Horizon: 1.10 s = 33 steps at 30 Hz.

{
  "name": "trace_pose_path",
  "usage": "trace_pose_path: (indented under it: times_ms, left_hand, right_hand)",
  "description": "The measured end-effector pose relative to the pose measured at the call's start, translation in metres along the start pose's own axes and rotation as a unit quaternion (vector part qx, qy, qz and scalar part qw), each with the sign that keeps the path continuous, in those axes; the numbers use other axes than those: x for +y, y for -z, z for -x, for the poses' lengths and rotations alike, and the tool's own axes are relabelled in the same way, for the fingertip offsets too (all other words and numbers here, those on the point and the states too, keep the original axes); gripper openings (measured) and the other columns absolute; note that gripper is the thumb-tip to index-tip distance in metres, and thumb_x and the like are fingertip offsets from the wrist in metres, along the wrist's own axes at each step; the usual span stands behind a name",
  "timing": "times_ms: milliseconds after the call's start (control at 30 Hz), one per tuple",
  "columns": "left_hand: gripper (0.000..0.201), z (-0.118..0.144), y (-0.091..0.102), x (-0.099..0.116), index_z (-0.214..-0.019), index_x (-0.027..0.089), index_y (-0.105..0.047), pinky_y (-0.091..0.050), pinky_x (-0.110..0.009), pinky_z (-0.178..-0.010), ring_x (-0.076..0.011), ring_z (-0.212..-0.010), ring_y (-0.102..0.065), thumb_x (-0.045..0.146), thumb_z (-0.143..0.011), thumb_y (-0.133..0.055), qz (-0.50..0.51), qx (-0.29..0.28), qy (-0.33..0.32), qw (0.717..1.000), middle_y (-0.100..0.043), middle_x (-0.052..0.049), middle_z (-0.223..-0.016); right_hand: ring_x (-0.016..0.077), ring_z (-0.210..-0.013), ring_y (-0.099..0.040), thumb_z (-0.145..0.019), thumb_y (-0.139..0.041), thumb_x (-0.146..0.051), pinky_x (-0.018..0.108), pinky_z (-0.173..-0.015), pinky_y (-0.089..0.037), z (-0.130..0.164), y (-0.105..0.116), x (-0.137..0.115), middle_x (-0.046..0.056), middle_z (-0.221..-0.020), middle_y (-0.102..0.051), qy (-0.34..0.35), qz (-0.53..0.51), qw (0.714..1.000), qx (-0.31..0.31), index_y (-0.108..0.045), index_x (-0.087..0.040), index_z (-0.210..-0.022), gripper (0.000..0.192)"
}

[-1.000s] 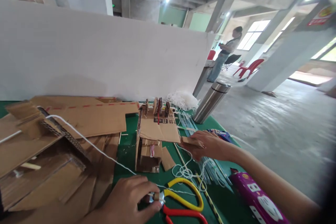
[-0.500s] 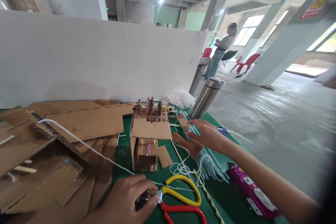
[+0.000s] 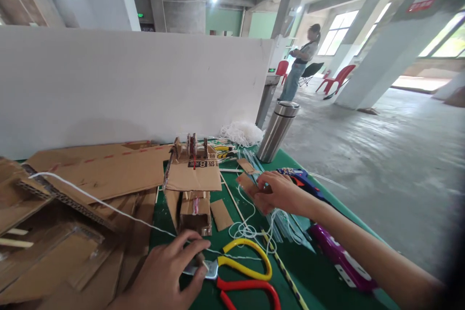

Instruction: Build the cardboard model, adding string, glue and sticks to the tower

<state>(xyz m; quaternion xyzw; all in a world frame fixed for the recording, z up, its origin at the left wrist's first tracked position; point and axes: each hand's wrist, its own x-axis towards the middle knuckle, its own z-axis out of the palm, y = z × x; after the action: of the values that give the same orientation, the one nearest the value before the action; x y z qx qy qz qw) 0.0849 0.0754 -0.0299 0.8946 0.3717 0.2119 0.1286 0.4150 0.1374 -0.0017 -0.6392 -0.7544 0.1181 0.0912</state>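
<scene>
Scissors, yellow and red handled, are lying at the near edge of the green table, blades pointing left, handle loops toward the right. The long axis runs roughly left-right along that near edge. The blade end is covered by the left hand, whose fingers are curled down over the metal at the pivot; the hand is closed on the scissors there, loops left free. A white string is seen running from the scissors area up and left across the cardboard sheets toward the far left edge of the table.

The right hand is farther in, near the table's right edge, well apart from the scissors and beyond them. It is loosely closed around a small cardboard piece, pinched between thumb and fingers. A tangle of string lies between that hand and the scissor loops. So the left hand is the nearer one, already touching; the right is up and to the right of the handles.

A small cardboard model stands mid-table, just left of the right hand. A steel flask stands at the far right corner, and a purple power strip lies along the right edge under the right forearm. A person is standing far off in the hall.
</scene>
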Motion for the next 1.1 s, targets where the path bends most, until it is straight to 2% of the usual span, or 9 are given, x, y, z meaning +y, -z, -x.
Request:
trace_pose_path:
  times_ms: [167, 300, 400, 533, 667, 800, 933, 1033, 1100]
  left_hand:
    - [0.026, 0.002, 0.012, -0.001, -0.111, 0.032, -0.062, -0.058, -0.025, -0.062, -0.0171, -0.072, -0.072, 0.027, -0.086, -0.058, -0.090, 0.146, -0.051, 0.984, -0.070, 0.000, -0.092]
    - [0.028, -0.008, 0.032, 0.000, -0.107, 0.033, -0.062, -0.055, -0.041, -0.084, -0.0279, -0.098, -0.064, 0.028, -0.080, -0.068, -0.207, 0.296, -0.060, 0.931, -0.057, -0.007, -0.104]
    - [0.032, -0.019, 0.040, -0.005, -0.115, 0.030, -0.057, -0.052, -0.050, -0.091, -0.0345, -0.113, -0.055, 0.027, -0.083, -0.065, -0.255, 0.283, -0.041, 0.924, -0.046, -0.011, -0.117]
    - [0.031, -0.024, 0.041, -0.015, -0.119, 0.027, -0.052, -0.055, -0.045, -0.086, -0.0284, -0.103, -0.060, 0.018, -0.090, -0.055, -0.256, 0.249, -0.024, 0.934, -0.044, -0.012, -0.119]
    - [0.026, -0.026, 0.047, -0.025, -0.116, 0.024, -0.053, -0.055, -0.040, -0.080, -0.0269, -0.098, -0.062, 0.016, -0.092, -0.045, -0.233, 0.223, 0.041, 0.946, -0.052, -0.010, -0.110]
    - [0.019, -0.032, 0.055, -0.041, -0.101, 0.020, -0.056, -0.052, -0.042, -0.088, -0.0283, -0.101, -0.062, 0.014, -0.087, -0.044, -0.160, 0.238, 0.091, 0.954, -0.060, -0.011, -0.104]
    - [0.026, -0.038, 0.055, -0.051, -0.102, 0.020, -0.061, -0.048, -0.045, -0.098, -0.0307, -0.104, -0.063, 0.018, -0.078, -0.053, 0.013, 0.259, 0.170, 0.951, -0.068, -0.010, -0.106]
    - [0.032, -0.045, 0.051, -0.045, -0.103, 0.021, -0.066, -0.047, -0.041, -0.100, -0.0296, -0.108, -0.064, 0.017, -0.072, -0.060, 0.164, 0.307, 0.256, 0.902, -0.073, -0.006, -0.107]
    - [0.031, -0.051, 0.049, -0.035, -0.100, 0.019, -0.069, -0.049, -0.038, -0.098, -0.0283, -0.108, -0.065, 0.017, -0.070, -0.064, 0.280, 0.342, 0.270, 0.855, -0.075, -0.005, -0.104]
  right_hand:
    - [0.0279, -0.084, -0.062, -0.079, -0.057, -0.047, 0.039, -0.076, -0.042, 0.010, 0.026, 0.014, 0.004, -0.083, -0.070, -0.075, -0.001, 0.994, 0.079, -0.058, -0.024, -0.080, 0.023]
    - [0.0235, -0.073, -0.063, -0.084, -0.046, -0.038, 0.034, -0.068, -0.042, 0.012, 0.040, 0.025, 0.002, -0.074, -0.068, -0.052, -0.003, 0.993, 0.111, -0.054, -0.025, -0.079, 0.016]
    - [0.0237, -0.075, -0.067, -0.084, -0.040, -0.026, 0.034, -0.072, -0.042, 0.007, 0.044, 0.028, 0.001, -0.072, -0.070, -0.069, 0.027, 0.988, 0.134, -0.057, -0.026, -0.078, 0.019]
    - [0.0233, -0.078, -0.069, -0.088, -0.037, -0.021, 0.033, -0.074, -0.043, -0.007, 0.040, 0.027, 0.001, -0.072, -0.072, -0.060, 0.041, 0.993, 0.094, -0.062, -0.026, -0.087, 0.025]
    - [0.0232, -0.077, -0.069, -0.092, -0.046, -0.035, 0.028, -0.064, -0.043, -0.029, 0.024, 0.024, 0.003, -0.077, -0.073, -0.037, 0.030, 0.998, 0.035, -0.064, -0.023, -0.105, 0.025]
    - [0.0293, -0.092, -0.069, -0.092, -0.049, -0.047, 0.031, -0.070, -0.045, -0.054, 0.005, 0.024, 0.014, -0.099, -0.074, -0.065, 0.041, 0.997, 0.020, -0.064, -0.016, -0.112, 0.040]
    - [0.0333, -0.096, -0.069, -0.089, -0.054, -0.050, 0.033, -0.073, -0.046, -0.073, -0.009, 0.026, 0.020, -0.103, -0.073, -0.077, 0.053, 0.996, -0.001, -0.069, -0.012, -0.102, 0.043]
    - [0.0322, -0.092, -0.070, -0.087, -0.056, -0.048, 0.034, -0.072, -0.046, -0.077, -0.011, 0.025, 0.019, -0.098, -0.074, -0.082, 0.057, 0.995, -0.004, -0.071, -0.013, -0.098, 0.040]
    - [0.0320, -0.089, -0.070, -0.086, -0.055, -0.045, 0.035, -0.071, -0.047, -0.074, -0.009, 0.023, 0.018, -0.096, -0.073, -0.083, 0.055, 0.995, 0.005, -0.071, -0.013, -0.099, 0.038]
